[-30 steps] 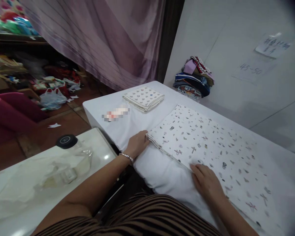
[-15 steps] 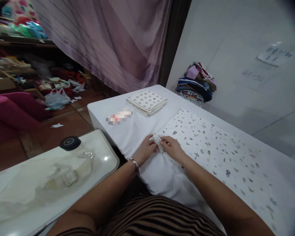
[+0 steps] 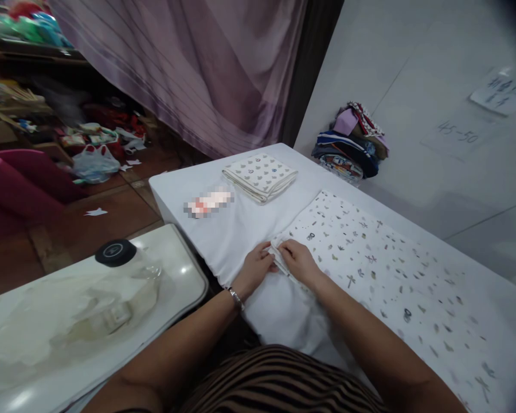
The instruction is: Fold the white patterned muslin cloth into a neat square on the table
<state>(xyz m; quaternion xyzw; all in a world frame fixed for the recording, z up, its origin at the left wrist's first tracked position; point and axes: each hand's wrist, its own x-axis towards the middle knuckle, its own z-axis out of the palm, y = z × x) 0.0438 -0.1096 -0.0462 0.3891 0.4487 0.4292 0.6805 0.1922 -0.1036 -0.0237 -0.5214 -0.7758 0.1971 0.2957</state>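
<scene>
A white cloth with a small leaf-and-insect print (image 3: 370,258) lies spread over the white-covered table (image 3: 189,180). At its near left corner, both hands pinch the gathered edge. My left hand (image 3: 255,267) is closed on the edge from the left, a silver bracelet at its wrist. My right hand (image 3: 300,259) grips the same edge from the right, its fingers curled and partly hiding the fabric. Beyond the hands rests a folded cloth with a grey print (image 3: 260,176), and left of it lies a blurred-out pinkish item (image 3: 208,202).
A white side table (image 3: 178,244) at the left bears a black round lid (image 3: 115,252) and clear plastic wrapping (image 3: 34,321). Folded clothes (image 3: 348,143) are stacked by the wall. A purple curtain (image 3: 206,69) hangs behind; bags and boxes crowd the floor at left.
The view has shifted slightly. My hands keep hold of the cloth's corner, and the right fingers have closed more tightly over the edge, which now looks flatter and less bunched.
</scene>
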